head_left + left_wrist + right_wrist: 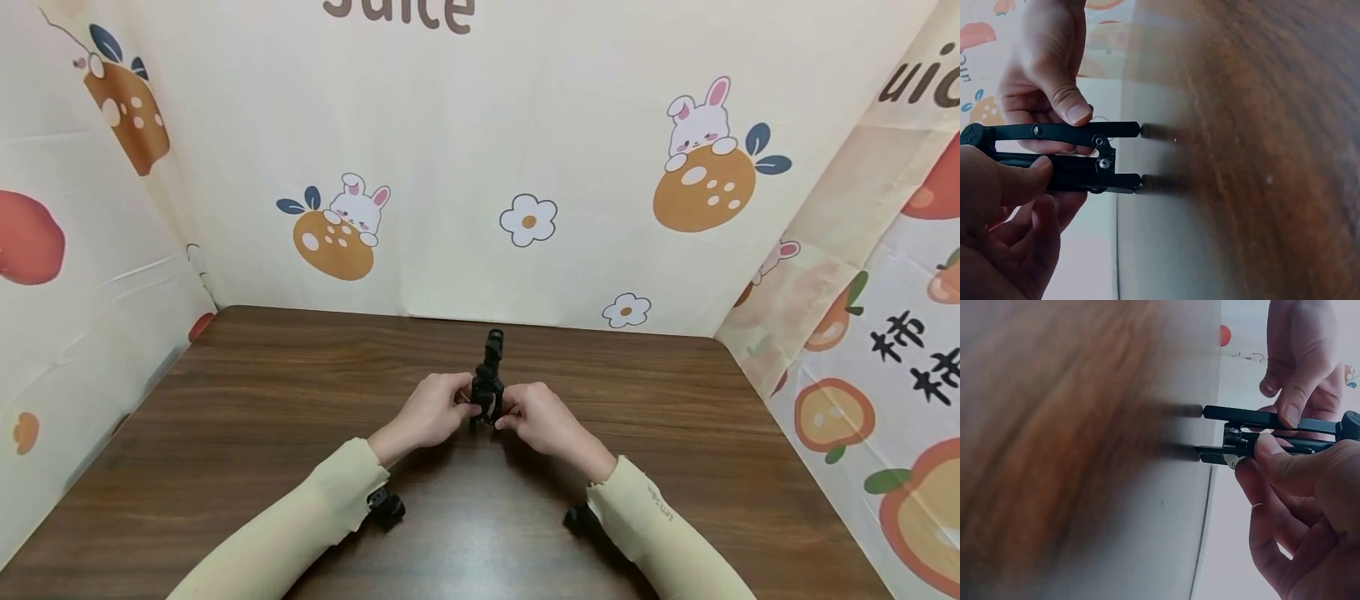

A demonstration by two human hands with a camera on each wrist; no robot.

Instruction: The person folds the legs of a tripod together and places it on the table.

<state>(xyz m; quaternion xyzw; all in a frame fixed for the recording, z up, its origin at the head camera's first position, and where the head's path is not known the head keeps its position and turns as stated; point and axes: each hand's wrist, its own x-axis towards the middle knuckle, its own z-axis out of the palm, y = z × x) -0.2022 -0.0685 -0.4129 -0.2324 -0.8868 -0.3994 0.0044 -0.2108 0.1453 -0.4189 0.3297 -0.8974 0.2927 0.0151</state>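
A small black tripod [487, 387] stands upright on the wooden table, its narrow upper part pointing toward the back wall. My left hand [433, 410] grips it from the left, with the thumb along a leg in the left wrist view. From the opposite side my right hand [546, 421] pinches a leg between thumb and fingers, as the right wrist view shows. Two black legs [1116, 129] run parallel with a gap between them, joined by a hinged brace [1104, 150] with a silver rivet. Their feet are right at the tabletop.
The dark wooden table [300, 375] reaches back to a cream curtain [450, 167] printed with rabbits, fruit and flowers. Similar printed cloth [862, 333] hangs on the right and left sides. Black wrist cameras [386, 508] sit under both sleeves, close over the table.
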